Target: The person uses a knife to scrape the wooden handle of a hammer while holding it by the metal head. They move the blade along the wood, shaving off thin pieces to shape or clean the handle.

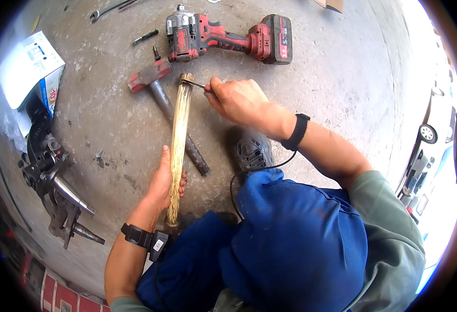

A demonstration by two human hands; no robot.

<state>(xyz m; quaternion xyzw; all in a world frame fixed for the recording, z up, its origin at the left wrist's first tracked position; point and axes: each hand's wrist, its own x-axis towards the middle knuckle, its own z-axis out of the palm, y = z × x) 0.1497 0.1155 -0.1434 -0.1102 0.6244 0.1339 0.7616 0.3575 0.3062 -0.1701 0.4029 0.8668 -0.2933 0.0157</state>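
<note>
My left hand [160, 182] is wrapped round the lower half of a pale, rough wooden handle [180, 127], which stands nearly lengthwise before me. Its far end has a darker, worn band. My right hand [240, 101] is closed on a thin dark metal tool [197, 85], whose shaft reaches left to that band and touches it. The grip of this tool is hidden in my fingers, so its exact kind does not show. A sledgehammer [149, 74] with a red, worn head and a dark handle lies on the floor, partly behind the wooden handle.
Beyond my hands lies a red and black cordless impact wrench [203, 37]. Near it are a small dark rod [145, 37] and a wrench [103, 11]. Dark metal axle parts [56, 177] and a white box [33, 67] are at left. My shoe [253, 148] rests on the concrete floor.
</note>
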